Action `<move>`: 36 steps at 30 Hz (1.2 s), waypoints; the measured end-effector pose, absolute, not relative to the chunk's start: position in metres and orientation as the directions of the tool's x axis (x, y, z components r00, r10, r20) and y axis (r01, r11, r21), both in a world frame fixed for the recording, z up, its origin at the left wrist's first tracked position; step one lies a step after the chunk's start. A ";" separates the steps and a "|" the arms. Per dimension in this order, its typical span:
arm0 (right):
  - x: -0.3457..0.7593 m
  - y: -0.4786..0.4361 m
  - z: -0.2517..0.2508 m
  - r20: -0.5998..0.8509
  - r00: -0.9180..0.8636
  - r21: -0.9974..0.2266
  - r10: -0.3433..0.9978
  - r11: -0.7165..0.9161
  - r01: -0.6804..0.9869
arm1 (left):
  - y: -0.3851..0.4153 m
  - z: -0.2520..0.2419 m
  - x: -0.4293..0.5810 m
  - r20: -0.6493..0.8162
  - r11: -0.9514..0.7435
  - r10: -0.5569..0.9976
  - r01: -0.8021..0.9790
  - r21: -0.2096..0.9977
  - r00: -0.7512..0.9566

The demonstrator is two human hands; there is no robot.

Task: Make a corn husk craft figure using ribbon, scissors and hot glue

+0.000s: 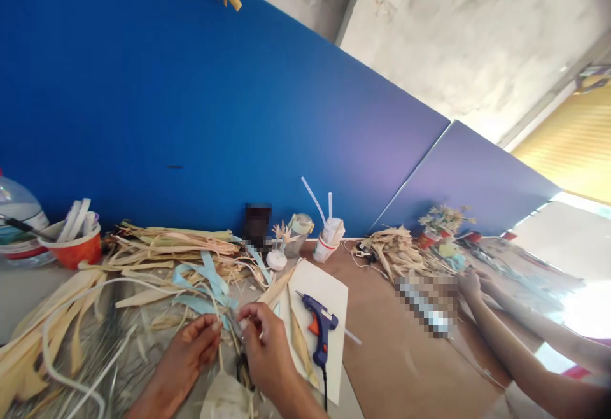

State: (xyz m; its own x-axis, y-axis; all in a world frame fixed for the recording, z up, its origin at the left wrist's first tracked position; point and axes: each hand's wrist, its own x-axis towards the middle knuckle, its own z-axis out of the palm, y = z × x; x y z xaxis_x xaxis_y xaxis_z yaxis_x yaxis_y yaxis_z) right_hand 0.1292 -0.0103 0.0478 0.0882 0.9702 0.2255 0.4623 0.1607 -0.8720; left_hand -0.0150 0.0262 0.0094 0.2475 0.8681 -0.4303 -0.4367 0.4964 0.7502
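Note:
My left hand [188,355] and my right hand [265,346] meet low in the middle of the view, fingers pinched together. Between their fingertips is a small bundle of dried husk strips [228,325], some pale blue, some tan. A thin stalk hangs down from the pinch. Dark scissor handles [243,368] lie under my right hand. A pale husk piece [224,400] lies below both hands.
A blue glue gun [319,330] lies on white paper [334,291] to the right. A pile of dried husks [157,253] spreads left. An orange bowl [74,247], cups [329,237] and a blue partition [191,120] stand behind. Another person's hands [470,285] work at right.

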 end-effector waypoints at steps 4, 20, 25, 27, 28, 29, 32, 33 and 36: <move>0.148 0.044 0.040 0.284 0.207 -0.783 0.936 0.102 0.613 | 0.027 0.013 -0.015 -0.434 0.487 0.873 -0.415 0.769 0.222; 0.115 0.218 0.011 0.385 0.609 -0.760 0.693 -0.136 0.635 | 0.031 -0.013 -0.017 -0.415 0.480 0.875 -0.342 0.808 0.248; 0.114 0.219 0.012 0.332 0.620 -0.657 0.711 -0.298 0.693 | 0.030 -0.010 -0.015 -0.392 0.465 0.882 -0.341 0.817 0.263; 0.113 0.221 0.012 0.381 0.639 -0.689 0.668 -0.256 0.678 | 0.030 -0.008 -0.014 -0.391 0.464 0.882 -0.343 0.816 0.262; 0.113 0.221 0.012 0.402 0.638 -0.715 0.656 -0.210 0.667 | 0.030 -0.007 -0.014 -0.394 0.466 0.882 -0.343 0.816 0.259; 0.113 0.222 0.012 0.410 0.632 -0.733 0.657 -0.175 0.658 | 0.029 -0.006 -0.014 -0.396 0.466 0.882 -0.343 0.816 0.256; 0.114 0.222 0.014 0.367 0.623 -0.715 0.691 -0.219 0.664 | 0.029 -0.005 -0.013 -0.394 0.461 0.884 -0.335 0.821 0.250; 0.114 0.222 0.015 0.349 0.625 -0.696 0.698 -0.253 0.672 | 0.029 -0.006 -0.013 -0.391 0.457 0.886 -0.332 0.825 0.249; 0.115 0.221 0.018 0.326 0.601 -0.684 0.730 -0.257 0.683 | 0.029 -0.007 -0.013 -0.371 0.438 0.894 -0.327 0.837 0.250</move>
